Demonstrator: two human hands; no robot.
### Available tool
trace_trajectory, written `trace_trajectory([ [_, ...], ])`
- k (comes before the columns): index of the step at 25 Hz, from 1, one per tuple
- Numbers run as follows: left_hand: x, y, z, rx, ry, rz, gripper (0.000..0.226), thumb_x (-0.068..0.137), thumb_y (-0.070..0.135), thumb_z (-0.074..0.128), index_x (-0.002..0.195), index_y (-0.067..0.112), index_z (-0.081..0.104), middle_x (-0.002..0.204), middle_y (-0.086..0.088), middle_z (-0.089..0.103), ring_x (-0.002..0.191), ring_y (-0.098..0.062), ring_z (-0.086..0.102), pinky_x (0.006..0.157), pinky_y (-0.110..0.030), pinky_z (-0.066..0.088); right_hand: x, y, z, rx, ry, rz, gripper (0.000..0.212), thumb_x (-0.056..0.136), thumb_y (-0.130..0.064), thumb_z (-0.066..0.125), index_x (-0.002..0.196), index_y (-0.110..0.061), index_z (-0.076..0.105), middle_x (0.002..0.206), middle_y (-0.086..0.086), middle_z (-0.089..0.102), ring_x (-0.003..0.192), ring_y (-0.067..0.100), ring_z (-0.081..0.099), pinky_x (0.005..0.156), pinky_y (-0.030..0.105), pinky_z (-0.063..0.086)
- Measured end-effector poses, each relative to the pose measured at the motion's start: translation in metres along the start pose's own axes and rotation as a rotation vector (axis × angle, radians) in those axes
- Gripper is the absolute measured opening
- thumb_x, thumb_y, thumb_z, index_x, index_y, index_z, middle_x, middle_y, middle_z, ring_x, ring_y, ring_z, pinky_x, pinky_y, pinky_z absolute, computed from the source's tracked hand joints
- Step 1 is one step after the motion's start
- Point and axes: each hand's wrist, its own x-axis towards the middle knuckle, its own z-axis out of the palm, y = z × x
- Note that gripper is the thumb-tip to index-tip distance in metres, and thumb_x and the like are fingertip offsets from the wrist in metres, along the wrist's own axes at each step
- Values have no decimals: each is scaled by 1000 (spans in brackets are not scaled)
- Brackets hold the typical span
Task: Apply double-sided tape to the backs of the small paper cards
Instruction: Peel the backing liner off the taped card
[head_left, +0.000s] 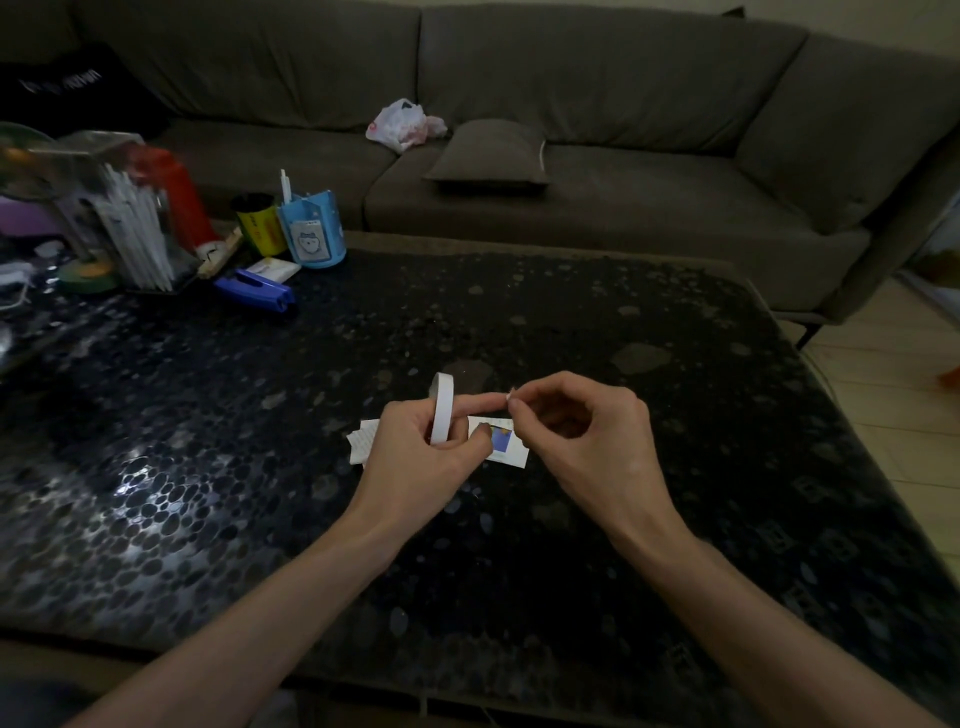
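While our left hand (415, 447) grips the tape roll (443, 410) upright, our right hand (587, 436) closes its fingers (540, 395) on a small tape piece (510, 396), just above the paper cards (511, 452) lying on the tabletop (571, 322).

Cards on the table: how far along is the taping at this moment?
Done: nothing shows as taped; the cards lie on the table under the hands, one picture side up. In hand: the left hand holds the tape roll, while the right hand pinches a small white bit of tape at the left fingertip. Left: sticking it to a card's back.
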Motion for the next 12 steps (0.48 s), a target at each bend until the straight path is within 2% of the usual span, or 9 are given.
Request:
trace_trajectory([
  [3,-1,0,1,22,-4,33,30,95,2,68,110,26,80,50,13,40,47,-3,40,54,-13,41,0,-1,0,-7,-17,11,11,93,-23,75,102,-30,74,91,-19,72,88,-6,69,79,12,57],
  [12,-3,0,2,76,9,106,30,95,3,68,114,23,79,48,16,38,45,-3,37,53,-14,38,1,-2,-2,2,-28,17,12,92,-22,73,101,-31,73,90,-20,72,89,-6,69,80,11,56],
])
